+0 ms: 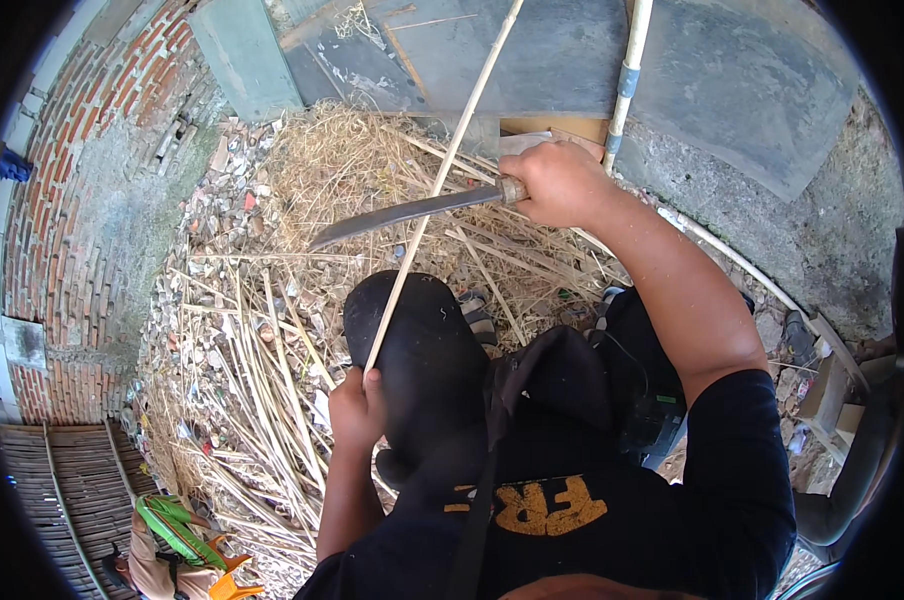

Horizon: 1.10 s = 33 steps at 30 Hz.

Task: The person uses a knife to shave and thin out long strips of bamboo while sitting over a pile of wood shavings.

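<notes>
My left hand is closed around the lower end of a long, thin bamboo strip, which slants up and away to the right past the top of the view. In my right hand is the handle of a machete, its long dark blade pointing left. The blade crosses the strip partway along; whether they touch I cannot tell. Below the blade is my dark-clad knee, with the strip passing over it. On the ground to the left lies a pile of pale bamboo strips.
Dry shavings are heaped ahead on rubble-strewn ground. Grey panels lean at the back, with a pale pole standing against them. A brick wall runs along the left. A person in tan clothing is at the lower left.
</notes>
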Tool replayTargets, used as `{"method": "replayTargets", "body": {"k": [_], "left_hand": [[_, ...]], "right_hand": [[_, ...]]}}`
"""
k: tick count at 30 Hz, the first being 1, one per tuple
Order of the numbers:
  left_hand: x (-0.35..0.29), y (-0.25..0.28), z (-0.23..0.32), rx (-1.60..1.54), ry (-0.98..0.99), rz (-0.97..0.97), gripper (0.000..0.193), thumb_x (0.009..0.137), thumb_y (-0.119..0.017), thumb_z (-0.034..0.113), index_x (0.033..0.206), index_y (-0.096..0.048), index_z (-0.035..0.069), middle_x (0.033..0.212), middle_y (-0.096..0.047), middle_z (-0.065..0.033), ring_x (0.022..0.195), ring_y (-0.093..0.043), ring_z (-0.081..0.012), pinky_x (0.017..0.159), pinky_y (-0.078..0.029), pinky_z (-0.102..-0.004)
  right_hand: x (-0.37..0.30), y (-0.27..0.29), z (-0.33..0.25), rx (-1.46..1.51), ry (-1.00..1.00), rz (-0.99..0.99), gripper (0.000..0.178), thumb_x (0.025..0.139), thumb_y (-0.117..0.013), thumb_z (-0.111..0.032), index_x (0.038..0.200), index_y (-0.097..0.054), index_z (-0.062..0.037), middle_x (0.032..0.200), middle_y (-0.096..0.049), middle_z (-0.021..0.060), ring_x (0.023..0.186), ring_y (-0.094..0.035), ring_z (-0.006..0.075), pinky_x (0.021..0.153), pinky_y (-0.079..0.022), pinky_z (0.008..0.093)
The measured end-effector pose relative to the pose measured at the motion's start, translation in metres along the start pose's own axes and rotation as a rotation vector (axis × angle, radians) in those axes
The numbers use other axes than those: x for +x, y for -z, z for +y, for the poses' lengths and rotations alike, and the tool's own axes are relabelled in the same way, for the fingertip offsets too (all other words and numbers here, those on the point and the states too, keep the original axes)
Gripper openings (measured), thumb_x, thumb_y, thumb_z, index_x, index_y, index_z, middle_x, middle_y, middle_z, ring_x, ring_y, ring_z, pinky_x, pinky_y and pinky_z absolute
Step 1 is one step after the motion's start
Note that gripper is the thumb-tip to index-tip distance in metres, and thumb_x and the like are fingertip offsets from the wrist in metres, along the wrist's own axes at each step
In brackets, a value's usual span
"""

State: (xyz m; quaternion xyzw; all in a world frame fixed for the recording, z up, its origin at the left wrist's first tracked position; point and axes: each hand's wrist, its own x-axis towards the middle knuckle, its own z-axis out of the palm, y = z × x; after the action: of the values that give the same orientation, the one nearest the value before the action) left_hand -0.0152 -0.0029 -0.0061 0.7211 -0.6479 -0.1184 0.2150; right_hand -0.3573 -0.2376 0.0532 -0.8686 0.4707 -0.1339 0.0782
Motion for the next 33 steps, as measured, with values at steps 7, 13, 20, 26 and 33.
{"method": "replayTargets", "body": {"k": [7,13,20,26,33], "left_hand": [[0.002,0.001,0.003,0.048,0.011,-0.016,0.043,0.102,-0.052,0.035,0.074,-0.05,0.002,0.056,-0.054,-0.0218,0.054,-0.058,-0.0447,0.05,-0.043,-0.0487],[0.0,-0.001,-0.001,0.035,0.0,0.003,0.043,0.102,-0.052,0.035,0.074,-0.05,0.002,0.056,-0.054,-0.0221,0.054,-0.058,-0.0451,0.05,-0.043,-0.0495],[0.001,0.0,0.001,0.093,0.007,-0.022,0.044,0.102,-0.05,0.036,0.075,-0.051,0.002,0.059,-0.056,-0.0237,0.057,-0.06,-0.0461,0.052,-0.045,-0.0517],[-0.004,-0.005,-0.001,0.144,0.011,0.025,0.041,0.101,-0.052,0.036,0.078,-0.053,0.002,0.06,-0.058,-0.0241,0.058,-0.06,-0.0467,0.053,-0.046,-0.0529],[-0.015,-0.008,0.005,0.173,0.073,0.124,0.039,0.099,-0.056,0.036,0.078,-0.053,0.003,0.061,-0.059,-0.0245,0.06,-0.061,-0.0473,0.056,-0.047,-0.0552]], "right_hand": [[0.002,0.0,0.02,0.059,-0.117,0.003,0.029,0.073,-0.07,-0.017,0.101,-0.067,-0.0111,0.086,-0.07,0.0154,0.091,-0.068,0.0367,0.078,-0.054,0.0498],[0.002,0.001,0.005,0.048,-0.055,-0.013,0.028,0.073,-0.07,-0.016,0.101,-0.067,-0.0108,0.084,-0.07,0.0149,0.088,-0.068,0.0366,0.077,-0.054,0.0497],[-0.002,0.009,0.002,-0.028,-0.037,-0.017,0.024,0.072,-0.07,-0.016,0.094,-0.065,-0.0089,0.083,-0.07,0.0152,0.086,-0.068,0.0368,0.077,-0.055,0.0491],[-0.003,0.018,0.031,0.022,-0.145,0.042,0.027,0.073,-0.07,-0.015,0.1,-0.07,-0.0115,0.088,-0.071,0.0162,0.086,-0.069,0.0369,0.078,-0.056,0.0479],[-0.001,0.012,0.025,0.016,-0.217,0.087,0.036,0.077,-0.067,-0.02,0.112,-0.072,-0.0166,0.095,-0.072,0.0167,0.092,-0.069,0.0357,0.081,-0.057,0.0478]]}}
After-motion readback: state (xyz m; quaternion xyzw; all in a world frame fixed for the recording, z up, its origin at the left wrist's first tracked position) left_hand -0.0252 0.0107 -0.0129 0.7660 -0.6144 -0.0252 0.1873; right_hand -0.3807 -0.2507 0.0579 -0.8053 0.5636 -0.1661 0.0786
